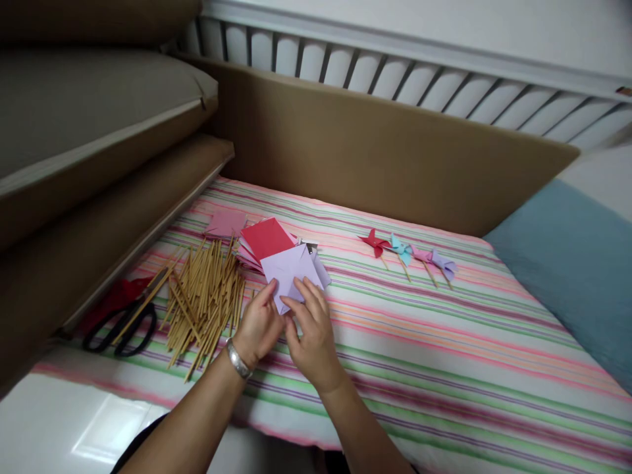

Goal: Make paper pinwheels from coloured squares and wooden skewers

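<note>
Both hands are working at the near edge of the striped mattress (444,368), close to its left side. The left hand (257,326), a metal bracelet (238,359) on its wrist, is pinching the lower left corner of a lilac paper square (289,270) between thumb and fingers. The right hand (311,332) is resting curled fingertips on the sheet's lower edge, thumb tucked underneath; the grip looks light, probably so the paper is not creased. The lilac sheet is lying on top of a fanned stack of coloured squares, a red paper square (266,237) showing just behind it, which is keeping the next sheets within reach.

Just left of the hands, a loose heap of wooden sticks (205,299) is lying, and beyond that, near the left edge, black-handled scissors (121,322) are sitting beside a red scrap. A pink paper square (226,222) is lying apart toward the far left corner.

Well to the right, four finished pinwheels (409,253) are lying in a row, red, blue, pink and lilac, likely set aside clear of the working area. A blue pillow (567,263) is occupying the right edge.
</note>
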`<state>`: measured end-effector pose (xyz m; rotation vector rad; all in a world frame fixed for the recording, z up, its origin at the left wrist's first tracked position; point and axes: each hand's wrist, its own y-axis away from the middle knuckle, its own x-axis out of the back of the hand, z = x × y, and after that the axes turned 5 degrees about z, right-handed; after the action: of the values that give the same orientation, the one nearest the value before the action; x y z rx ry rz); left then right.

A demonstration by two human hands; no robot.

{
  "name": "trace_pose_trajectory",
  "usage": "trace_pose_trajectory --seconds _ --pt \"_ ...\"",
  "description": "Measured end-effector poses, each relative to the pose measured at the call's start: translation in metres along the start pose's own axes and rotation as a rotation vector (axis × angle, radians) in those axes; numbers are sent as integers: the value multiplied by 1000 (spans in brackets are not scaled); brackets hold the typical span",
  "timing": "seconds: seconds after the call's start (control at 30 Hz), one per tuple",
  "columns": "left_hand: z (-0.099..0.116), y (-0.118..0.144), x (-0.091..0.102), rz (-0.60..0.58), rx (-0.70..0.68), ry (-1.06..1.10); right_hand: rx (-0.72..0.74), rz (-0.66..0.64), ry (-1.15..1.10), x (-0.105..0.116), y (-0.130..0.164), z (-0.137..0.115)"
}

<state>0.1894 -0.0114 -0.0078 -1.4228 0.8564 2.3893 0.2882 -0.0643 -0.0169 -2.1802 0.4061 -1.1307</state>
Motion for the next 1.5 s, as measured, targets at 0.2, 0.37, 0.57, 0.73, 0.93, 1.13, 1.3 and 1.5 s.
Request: trace_pose_trajectory --seconds 0.2,0.37,0.57,0.73,0.93,1.13,1.3,1.5 --pt "-14 0 -6 116 -33 -13 -38 8 -29 5 1 1" --pt "-19 -2 -7 33 -26 40 -44 43 0 5 0 6" --pt "-16 -6 -5 -35 -11 82 -48 68 14 6 0 15" --pt "-13 -4 -9 -65 -52 62 -67 129 -24 8 0 19" --pt "-10 -3 -12 -18 -137 49 -709 331 -544 5 -2 28" --pt "-18 -6 -11 -21 -123 5 -1124 159 -1222 -5 -4 18" --pt "-25 -3 -12 -46 -154 -124 -902 293 -811 10 -9 33" --pt "-28 7 -12 82 -119 -120 -257 314 108 31 -9 46"
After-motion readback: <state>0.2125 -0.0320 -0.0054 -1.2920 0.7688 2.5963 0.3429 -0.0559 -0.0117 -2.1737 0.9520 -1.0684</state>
